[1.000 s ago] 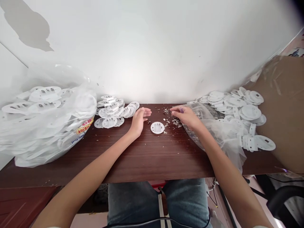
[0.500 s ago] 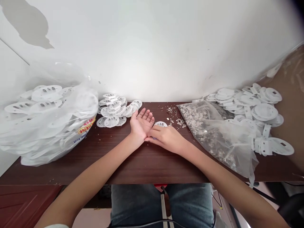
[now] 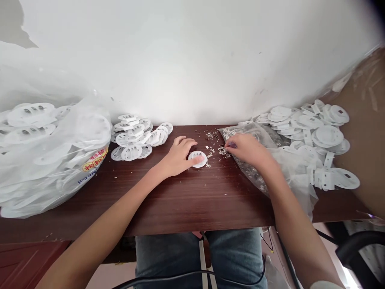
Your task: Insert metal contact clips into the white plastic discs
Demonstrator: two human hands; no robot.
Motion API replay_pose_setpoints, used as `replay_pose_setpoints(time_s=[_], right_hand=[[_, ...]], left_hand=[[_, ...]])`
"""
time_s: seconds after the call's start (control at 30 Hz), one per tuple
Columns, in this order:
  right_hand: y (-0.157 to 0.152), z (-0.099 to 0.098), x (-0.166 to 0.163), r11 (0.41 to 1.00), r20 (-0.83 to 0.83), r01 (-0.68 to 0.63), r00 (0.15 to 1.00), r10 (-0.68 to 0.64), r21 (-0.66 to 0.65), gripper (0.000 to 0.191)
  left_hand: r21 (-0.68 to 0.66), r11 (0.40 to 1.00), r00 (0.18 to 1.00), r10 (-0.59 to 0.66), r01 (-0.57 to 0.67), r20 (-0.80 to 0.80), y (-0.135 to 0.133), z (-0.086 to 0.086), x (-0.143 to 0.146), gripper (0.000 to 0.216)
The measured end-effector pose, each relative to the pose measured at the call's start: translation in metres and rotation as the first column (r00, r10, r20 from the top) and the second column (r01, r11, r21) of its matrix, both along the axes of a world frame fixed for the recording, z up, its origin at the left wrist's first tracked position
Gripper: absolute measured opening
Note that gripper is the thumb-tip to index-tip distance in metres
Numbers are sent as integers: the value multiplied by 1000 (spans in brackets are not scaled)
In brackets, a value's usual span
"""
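Observation:
A single white round plastic disc (image 3: 199, 158) with slots lies on the dark wooden table (image 3: 186, 196). My left hand (image 3: 177, 154) rests beside it, palm down, fingers curled against the disc's left edge. My right hand (image 3: 245, 149) is to the right, fingertips pinched together at a scatter of small metal pieces (image 3: 221, 151). What the pinch holds is too small to make out. That hand lies over the edge of a clear plastic bag (image 3: 270, 168) filled with the same small pieces.
A small heap of white discs (image 3: 136, 138) sits left of my left hand. A large plastic bag of discs (image 3: 45, 152) fills the far left. More discs (image 3: 313, 140) are piled at the right by a brown cardboard box (image 3: 363, 132). A white wall stands behind.
My left hand turned from palm up to palm down against the disc. My right hand moved from beside the left wrist back right to the scattered metal pieces.

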State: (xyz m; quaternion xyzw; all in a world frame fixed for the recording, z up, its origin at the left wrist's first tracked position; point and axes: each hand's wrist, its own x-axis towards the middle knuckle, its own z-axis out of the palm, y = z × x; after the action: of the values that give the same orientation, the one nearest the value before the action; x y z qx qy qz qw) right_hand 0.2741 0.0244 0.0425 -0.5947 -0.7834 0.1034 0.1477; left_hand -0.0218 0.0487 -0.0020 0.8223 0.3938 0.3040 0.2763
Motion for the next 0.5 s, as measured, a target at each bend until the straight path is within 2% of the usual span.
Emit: replay_pose_setpoints(time_s=[0.1, 0.17, 0.3, 0.4, 0.5], right_hand=[[-3, 0, -1, 998, 58, 9, 998, -6, -59, 20], [-5, -1, -1, 998, 83, -1, 996, 6, -62, 17], [-6, -1, -1, 998, 82, 16, 997, -11, -65, 11], [-6, 0, -2, 994, 52, 84, 995, -81, -68, 15], [-5, -1, -6, 995, 83, 86, 993, -82, -42, 15]], left_hand=[[30, 995, 986, -95, 100, -134, -1, -3, -1, 77], [39, 991, 979, -121, 129, -164, 0, -4, -1, 83], [73, 988, 979, -126, 139, -159, 1, -2, 1, 70], [89, 986, 979, -124, 140, -160, 0, 0, 2, 64], [75, 988, 980, -120, 133, -159, 0, 2, 2, 63]])
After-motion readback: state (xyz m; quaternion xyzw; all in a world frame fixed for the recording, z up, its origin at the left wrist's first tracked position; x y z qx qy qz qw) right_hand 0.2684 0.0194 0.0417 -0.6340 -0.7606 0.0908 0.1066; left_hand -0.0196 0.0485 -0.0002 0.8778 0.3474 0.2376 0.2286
